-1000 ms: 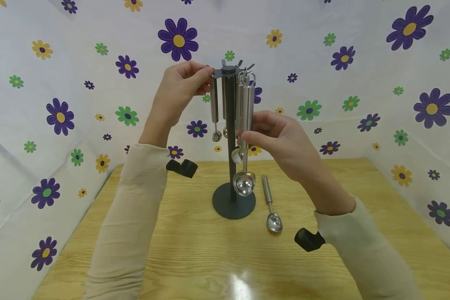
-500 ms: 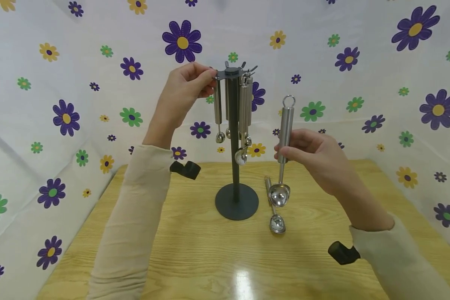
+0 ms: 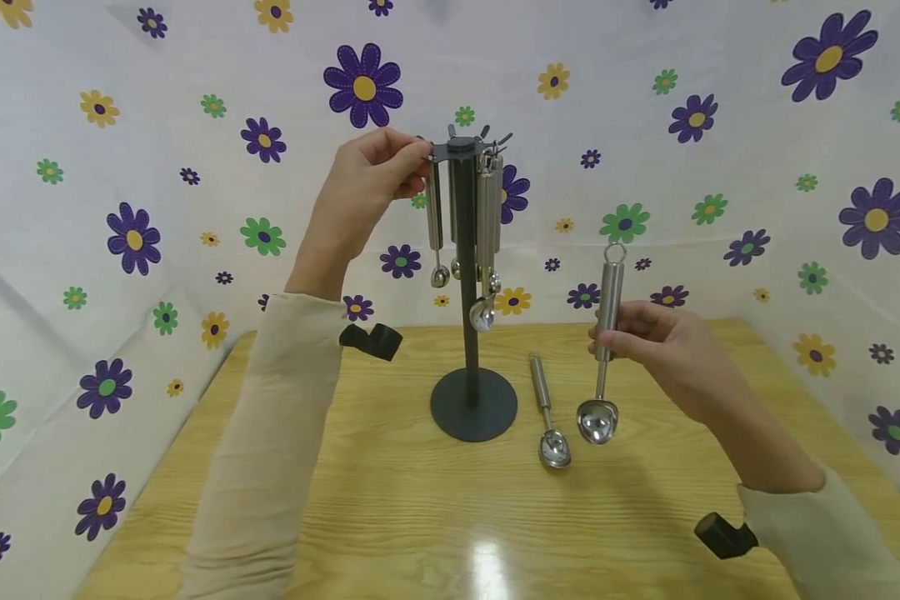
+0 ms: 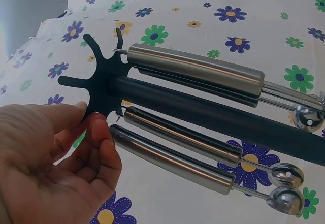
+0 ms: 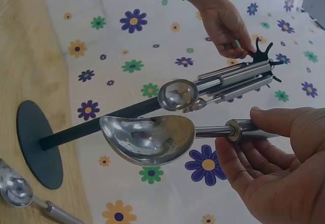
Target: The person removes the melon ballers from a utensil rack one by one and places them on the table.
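Head view, room: The stand (image 3: 470, 275) is set near the middle of the table (image 3: 390, 500), toward its far edge; bare wood is seen along the near edge and toward both side edges, where floral cloth (image 3: 757, 125) rises as walls.
Head view, left hand: The left hand (image 3: 367, 187) is raised to the top of the stand, and the hook plate is pinched between thumb and fingertips. Several scoops (image 3: 487, 217) are hung from that plate.
Head view, right hand: A scoop (image 3: 604, 350) is held upright by the right hand (image 3: 656, 346), fingers curled round the handle, ring up and bowl down. It is held right of the stand, its bowl just above the table and close beside a spoon (image 3: 549, 412) that lies flat between stand base and scoop.
Left wrist view: The left hand (image 4: 56, 168) is shown close, thumb and fingers closed on an arm of the black hook plate (image 4: 101, 82). Steel handles (image 4: 198, 71) are seen along the pole, ball ends at the right; the table cannot be seen here.
Right wrist view: The right hand (image 5: 274, 168) is wrapped round the handle of the scoop (image 5: 150, 138), whose hollow bowl faces the camera. Behind it the stand (image 5: 38, 142) and the left hand (image 5: 223, 23) at its top are seen, and the spoon (image 5: 18, 191) at the lower left corner.
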`<state>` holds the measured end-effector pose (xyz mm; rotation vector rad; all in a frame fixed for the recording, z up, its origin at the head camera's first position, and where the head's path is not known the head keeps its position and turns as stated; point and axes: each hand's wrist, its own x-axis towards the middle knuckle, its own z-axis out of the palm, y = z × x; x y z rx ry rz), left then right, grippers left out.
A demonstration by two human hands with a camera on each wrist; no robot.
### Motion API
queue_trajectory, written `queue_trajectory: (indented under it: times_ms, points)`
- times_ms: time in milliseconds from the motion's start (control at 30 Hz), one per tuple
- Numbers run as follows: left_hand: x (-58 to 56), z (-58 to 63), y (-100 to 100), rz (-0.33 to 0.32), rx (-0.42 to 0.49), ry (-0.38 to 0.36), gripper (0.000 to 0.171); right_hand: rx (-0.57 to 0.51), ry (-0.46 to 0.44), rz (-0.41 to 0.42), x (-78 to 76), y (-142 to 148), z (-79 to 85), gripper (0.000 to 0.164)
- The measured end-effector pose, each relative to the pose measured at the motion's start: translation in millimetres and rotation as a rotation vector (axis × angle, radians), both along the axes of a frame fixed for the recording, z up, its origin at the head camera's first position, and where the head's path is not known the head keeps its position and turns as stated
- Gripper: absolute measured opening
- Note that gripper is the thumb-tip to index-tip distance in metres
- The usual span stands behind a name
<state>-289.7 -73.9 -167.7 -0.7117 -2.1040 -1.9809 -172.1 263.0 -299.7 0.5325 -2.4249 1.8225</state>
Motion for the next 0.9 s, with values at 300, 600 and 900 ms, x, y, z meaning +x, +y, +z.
queue_trajectory:
  times_ms: [300, 600, 900]
  points:
    - [-1.4, -2.9, 2.8, -0.001, -0.006, 0.001, 0.012, -0.045, -0.122, 0.025, 1.5, 14.7, -33.2, 0.025]
    - [-0.4, -5.0, 4.6, 0.0, -0.001, -0.003, 0.012, -0.043, -0.18, 0.036, 1.5, 14.1, -55.9, 0.023]
    - [-0.8, -2.8, 2.2, 0.006, 0.021, 0.001, 0.011, -0.045, -0.176, 0.07, -4.0, 12.1, -62.5, 0.026]
